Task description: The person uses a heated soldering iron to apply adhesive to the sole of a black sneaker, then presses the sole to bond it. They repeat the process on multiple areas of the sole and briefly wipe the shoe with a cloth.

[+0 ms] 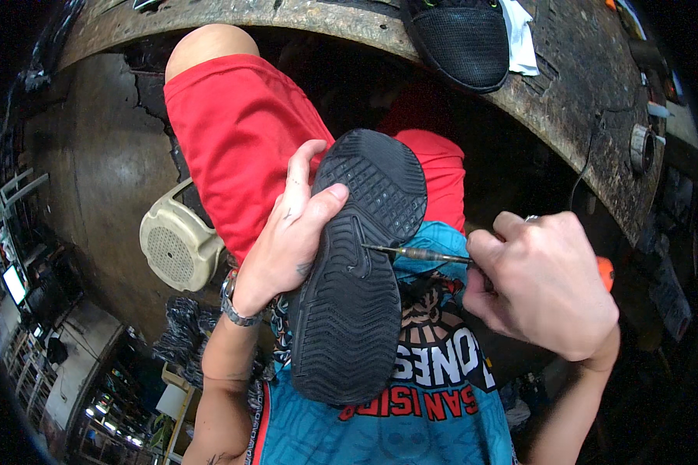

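Hiding behind right hand (547, 291): awl (415, 253) handle

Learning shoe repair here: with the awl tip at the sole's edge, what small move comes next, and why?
Probably push the awl through: its tip already meets the black shoe sole mid-edge, the right hand grips the handle, and the left hand braces the shoe.

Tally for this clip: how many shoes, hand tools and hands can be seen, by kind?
Shoes: 2, the black shoe held sole-up and a second black shoe on the workbench.
Hand tools: 1, a thin awl.
Hands: 2, left hand on the held shoe, right hand gripping the awl.
Total: 5
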Demonstrator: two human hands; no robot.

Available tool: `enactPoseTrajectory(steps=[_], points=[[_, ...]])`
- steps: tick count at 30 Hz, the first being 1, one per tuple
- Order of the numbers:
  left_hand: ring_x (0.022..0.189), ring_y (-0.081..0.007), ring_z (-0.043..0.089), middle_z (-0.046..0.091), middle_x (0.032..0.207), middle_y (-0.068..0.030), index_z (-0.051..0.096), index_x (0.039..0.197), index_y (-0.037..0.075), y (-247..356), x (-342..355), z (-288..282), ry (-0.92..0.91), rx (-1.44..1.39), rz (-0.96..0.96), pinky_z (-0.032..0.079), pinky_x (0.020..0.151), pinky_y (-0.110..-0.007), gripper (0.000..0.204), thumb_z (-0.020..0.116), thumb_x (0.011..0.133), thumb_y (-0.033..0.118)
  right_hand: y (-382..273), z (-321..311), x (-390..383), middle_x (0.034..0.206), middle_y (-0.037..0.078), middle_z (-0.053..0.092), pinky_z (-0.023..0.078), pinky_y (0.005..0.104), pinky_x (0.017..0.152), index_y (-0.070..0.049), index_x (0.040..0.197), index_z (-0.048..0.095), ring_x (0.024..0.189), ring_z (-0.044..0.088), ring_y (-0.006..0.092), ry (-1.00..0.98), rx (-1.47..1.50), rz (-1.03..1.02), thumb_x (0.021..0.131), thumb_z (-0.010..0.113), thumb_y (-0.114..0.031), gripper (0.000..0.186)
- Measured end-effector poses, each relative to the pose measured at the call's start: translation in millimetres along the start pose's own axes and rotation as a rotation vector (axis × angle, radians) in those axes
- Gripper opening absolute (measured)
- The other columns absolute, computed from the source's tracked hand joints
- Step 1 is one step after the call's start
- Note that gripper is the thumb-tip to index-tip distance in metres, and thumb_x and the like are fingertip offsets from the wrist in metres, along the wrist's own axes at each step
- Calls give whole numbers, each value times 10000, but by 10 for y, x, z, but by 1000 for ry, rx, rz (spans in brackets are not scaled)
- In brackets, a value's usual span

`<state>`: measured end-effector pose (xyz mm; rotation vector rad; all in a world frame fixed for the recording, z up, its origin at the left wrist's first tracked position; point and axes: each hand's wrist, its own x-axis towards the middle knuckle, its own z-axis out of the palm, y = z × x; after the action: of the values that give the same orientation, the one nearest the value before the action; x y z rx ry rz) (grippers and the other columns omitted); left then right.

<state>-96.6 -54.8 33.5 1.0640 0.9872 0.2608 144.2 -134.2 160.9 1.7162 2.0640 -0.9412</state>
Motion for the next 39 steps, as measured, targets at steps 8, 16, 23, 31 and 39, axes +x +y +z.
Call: enactPoseTrajectory(steps=[8, 16, 23, 31, 39], points=[[1184, -382, 661, 671, 1201, -303, 272, 1544, -63, 123, 29, 81, -54, 329, -17, 462, 1036, -403, 682, 543, 1043, 313, -125, -446, 141, 682, 90, 646, 532, 399, 643, -76, 686, 658, 674, 693, 266, 59, -401, -59, 679, 748, -153, 119], [1117, -430, 684, 678, 1158, -317, 276, 1539, -73, 105, 1, 76, -41, 462, 62, 490, 991, -419, 690, 550, 1038, 315, -268, -601, 282, 650, 95, 669, 545, 394, 656, -86, 599, 666, 664, 705, 274, 45, -566, -125, 643, 743, -150, 109], [1129, -363, 693, 690, 1177, -275, 294, 1544, -48, 99, -7, 73, -71, 329, 42, 485, 1007, -398, 654, 550, 1035, 274, -25, -589, 245, 636, 110, 682, 569, 399, 669, -73, 634, 678, 655, 713, 293, -73, -270, -192, 613, 745, -172, 121], [1370, -239, 502, 513, 1491, -158, 315, 1580, -15, -40, 69, 18, -192, 5, 94, 341, 1172, -338, 619, 524, 1039, 199, 423, -116, 120, 639, 212, 658, 556, 488, 595, 6, 717, 691, 644, 691, 410, -144, 265, -271, 704, 754, -223, 238], [1384, -272, 512, 501, 1508, -212, 283, 1592, -54, -72, 136, -14, -219, -141, 64, 354, 1191, -364, 755, 534, 980, 309, 1291, 545, -1049, 993, 161, 651, 614, 345, 716, -7, 1284, 498, 783, 692, 212, 646, 1582, -57, 725, 909, -180, 715]])
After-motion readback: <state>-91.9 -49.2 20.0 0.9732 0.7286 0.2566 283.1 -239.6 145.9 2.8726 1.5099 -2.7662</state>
